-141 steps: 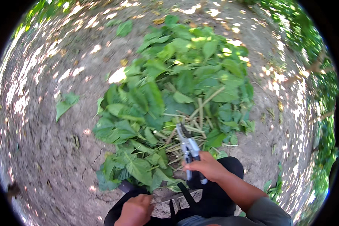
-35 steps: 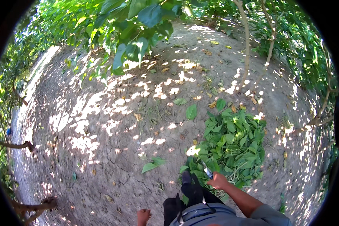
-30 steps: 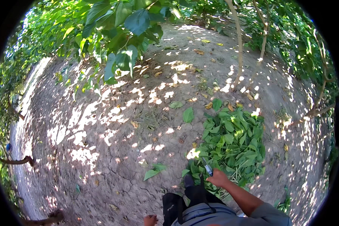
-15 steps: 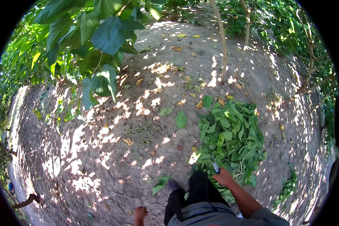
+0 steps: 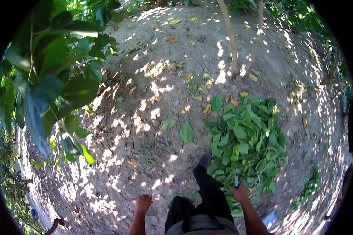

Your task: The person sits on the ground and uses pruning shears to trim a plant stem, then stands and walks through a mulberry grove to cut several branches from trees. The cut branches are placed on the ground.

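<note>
In the head view, the crouch has been swapped for standing: a shoe (image 5: 203, 161) is brought beside the leaf pile (image 5: 245, 137), work there seemingly paused. Pruning shears (image 5: 236, 181) are gripped by the right hand (image 5: 240, 192) at the pile's near edge; the left hand (image 5: 144, 203) is loosely curled, contents indiscernible.

The leaf pile (image 5: 245, 137) is green, trousers (image 5: 213, 196) black, grey-brown ground (image 5: 164, 152) dappled white.
</note>
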{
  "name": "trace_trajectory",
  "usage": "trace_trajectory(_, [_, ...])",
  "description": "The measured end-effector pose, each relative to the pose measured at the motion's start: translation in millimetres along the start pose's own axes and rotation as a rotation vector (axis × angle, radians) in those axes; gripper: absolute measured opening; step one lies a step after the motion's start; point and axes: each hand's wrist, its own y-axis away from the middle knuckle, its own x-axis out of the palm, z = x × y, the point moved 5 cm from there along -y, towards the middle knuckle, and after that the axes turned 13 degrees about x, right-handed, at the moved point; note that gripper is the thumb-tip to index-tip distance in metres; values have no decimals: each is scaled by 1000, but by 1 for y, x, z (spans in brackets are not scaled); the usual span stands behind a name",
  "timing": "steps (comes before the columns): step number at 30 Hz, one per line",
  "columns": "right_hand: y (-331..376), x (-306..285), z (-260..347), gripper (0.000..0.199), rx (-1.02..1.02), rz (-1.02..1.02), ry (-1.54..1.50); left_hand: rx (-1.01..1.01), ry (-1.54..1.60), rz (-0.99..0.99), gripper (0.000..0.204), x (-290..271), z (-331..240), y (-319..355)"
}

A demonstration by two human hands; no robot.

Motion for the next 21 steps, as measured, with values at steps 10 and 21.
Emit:
trace_trajectory(10, [-80,-47,53,46,232,42,-14,-158,-453,300,36,48,-38,-85])
trace_trajectory(21, [-126,-87,189,53,273,42,-74,59,-538,630,24,73,-69,-234])
